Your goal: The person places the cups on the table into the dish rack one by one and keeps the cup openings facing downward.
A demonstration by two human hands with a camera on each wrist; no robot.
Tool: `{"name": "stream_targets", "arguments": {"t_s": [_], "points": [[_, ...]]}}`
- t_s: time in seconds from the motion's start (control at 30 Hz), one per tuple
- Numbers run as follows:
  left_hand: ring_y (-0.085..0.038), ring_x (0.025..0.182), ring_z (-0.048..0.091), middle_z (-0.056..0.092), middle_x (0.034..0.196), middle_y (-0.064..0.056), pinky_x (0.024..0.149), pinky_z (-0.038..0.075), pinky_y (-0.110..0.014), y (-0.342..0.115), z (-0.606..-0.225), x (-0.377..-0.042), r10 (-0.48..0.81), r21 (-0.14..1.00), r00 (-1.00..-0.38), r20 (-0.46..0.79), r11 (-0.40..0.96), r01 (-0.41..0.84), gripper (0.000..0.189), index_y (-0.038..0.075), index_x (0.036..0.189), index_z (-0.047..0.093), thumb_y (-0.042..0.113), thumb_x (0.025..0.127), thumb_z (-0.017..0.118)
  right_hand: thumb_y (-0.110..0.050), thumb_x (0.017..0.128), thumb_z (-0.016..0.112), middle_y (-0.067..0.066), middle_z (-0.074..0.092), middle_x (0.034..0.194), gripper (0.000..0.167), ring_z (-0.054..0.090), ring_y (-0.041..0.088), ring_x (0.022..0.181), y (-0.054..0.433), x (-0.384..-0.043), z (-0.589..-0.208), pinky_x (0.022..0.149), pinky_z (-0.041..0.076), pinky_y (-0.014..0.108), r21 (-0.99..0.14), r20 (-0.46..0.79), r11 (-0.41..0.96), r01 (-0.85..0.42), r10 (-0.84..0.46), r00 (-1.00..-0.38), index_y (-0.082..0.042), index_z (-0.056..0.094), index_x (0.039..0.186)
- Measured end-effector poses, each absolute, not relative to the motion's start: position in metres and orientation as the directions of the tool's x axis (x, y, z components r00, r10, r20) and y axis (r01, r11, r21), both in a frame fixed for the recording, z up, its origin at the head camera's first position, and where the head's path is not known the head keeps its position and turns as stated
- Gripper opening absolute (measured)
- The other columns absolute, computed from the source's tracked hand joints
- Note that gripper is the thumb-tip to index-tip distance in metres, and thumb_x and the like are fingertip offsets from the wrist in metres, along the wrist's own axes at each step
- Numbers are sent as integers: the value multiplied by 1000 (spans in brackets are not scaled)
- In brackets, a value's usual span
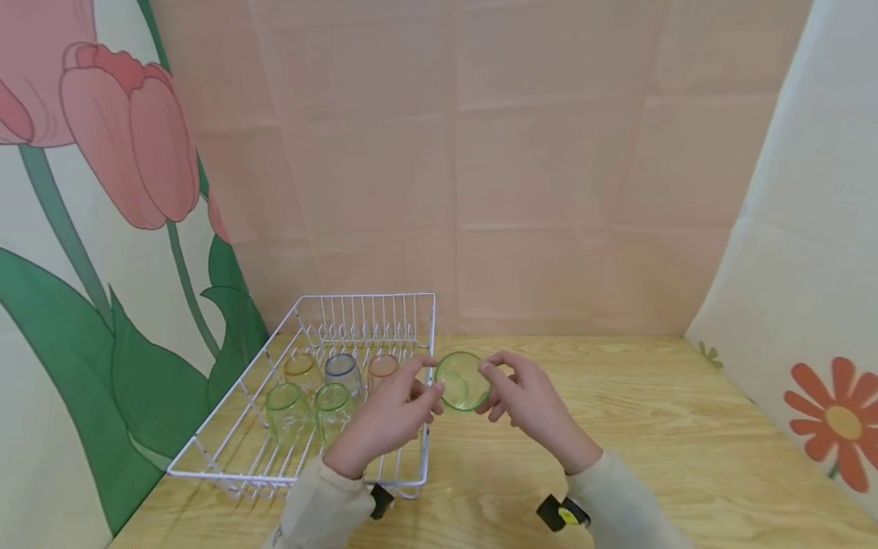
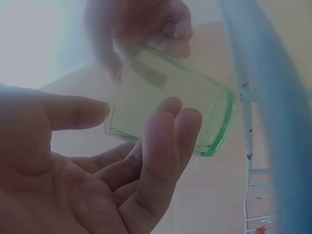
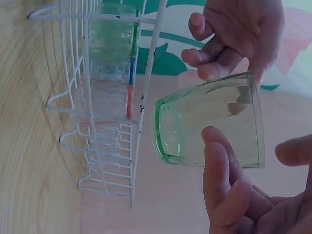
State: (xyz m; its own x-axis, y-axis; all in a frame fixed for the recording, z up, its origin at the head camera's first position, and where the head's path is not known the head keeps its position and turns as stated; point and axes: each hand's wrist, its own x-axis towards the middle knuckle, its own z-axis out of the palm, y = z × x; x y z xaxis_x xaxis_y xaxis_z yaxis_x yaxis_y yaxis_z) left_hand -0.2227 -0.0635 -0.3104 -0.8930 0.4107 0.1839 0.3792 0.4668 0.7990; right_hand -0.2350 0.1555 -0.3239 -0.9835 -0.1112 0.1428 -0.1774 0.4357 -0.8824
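Green glass (image 1: 463,380) held between both hands above table, beside rack (image 1: 427,427); left hand (image 1: 384,419) fingertips pinch it; right hand (image 1: 528,404) fingers curled on it.

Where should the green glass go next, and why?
Probably left, into the white rack. Both hands, left hand and right hand, hold the green glass beside its right edge, and five glasses already sit inside.

**No readable text**

No words, brands, numbers or labels can be read in any view. The green glass (image 1: 463,380) is plain, as are the glasses in the white wire rack (image 1: 206,438). The wall panels bear only painted tulips (image 1: 130,130) and a daisy (image 1: 840,419), no lettering.
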Motion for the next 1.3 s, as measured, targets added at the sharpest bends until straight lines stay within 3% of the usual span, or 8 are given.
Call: {"name": "stream_targets", "arguments": {"t_s": [0.13, 0.3, 0.63, 1.0, 1.3], "points": [[-15, 73, 64, 69, 85, 3, 61, 53, -31, -61, -311, -220, 423, 772, -882, 210, 481, 415, 43, 13, 143, 45, 29, 103, 54, -41, 106, 43, 11, 71, 69, 44, 68, 25, 58, 159, -240, -325, 43, 42, 29, -920, 89, 372, -122, -103, -991, -2, 62, 113], [-11, 71, 62, 68, 85, 3, 61, 51, -30, -59, -314, -219, 440, 721, -867, 234, 519, 459, 41, 16, 141, 46, 22, 101, 56, -50, 105, 41, 11, 69, 68, 54, 68, 25, 57, 163, -242, -326, 43, 41, 28, -936, 47, 342, -82, -110, -993, 1, 59, 113], [-8, 68, 60, 69, 86, 1, 61, 51, -29, -58, -315, -218, 472, 693, -850, 235, 531, 487, 41, 15, 141, 45, 18, 101, 56, -48, 103, 48, 10, 68, 67, 51, 68, 23, 59, 168, -246, -329, 47, 43, 29, -925, 2, 375, -61, -155, -988, 0, 62, 109], [-12, 70, 61, 67, 82, 0, 60, 51, -33, -58, -316, -219, 442, 749, -876, 192, 511, 422, 45, 12, 137, 45, 44, 105, 46, -44, 103, 52, 11, 70, 76, 46, 67, 23, 65, 172, -241, -328, 48, 45, 28, -928, 8, 358, -101, -252, -968, 1, 56, 112], [-20, 70, 64, 67, 80, -6, 56, 51, -35, -58, -315, -221, 395, 787, -901, 177, 493, 371, 45, 9, 131, 46, 47, 106, 41, -40, 101, 56, 11, 69, 81, 37, 66, 23, 69, 171, -238, -326, 47, 46, 29, -919, 24, 366, -147, -320, -947, -4, 52, 109]]}}
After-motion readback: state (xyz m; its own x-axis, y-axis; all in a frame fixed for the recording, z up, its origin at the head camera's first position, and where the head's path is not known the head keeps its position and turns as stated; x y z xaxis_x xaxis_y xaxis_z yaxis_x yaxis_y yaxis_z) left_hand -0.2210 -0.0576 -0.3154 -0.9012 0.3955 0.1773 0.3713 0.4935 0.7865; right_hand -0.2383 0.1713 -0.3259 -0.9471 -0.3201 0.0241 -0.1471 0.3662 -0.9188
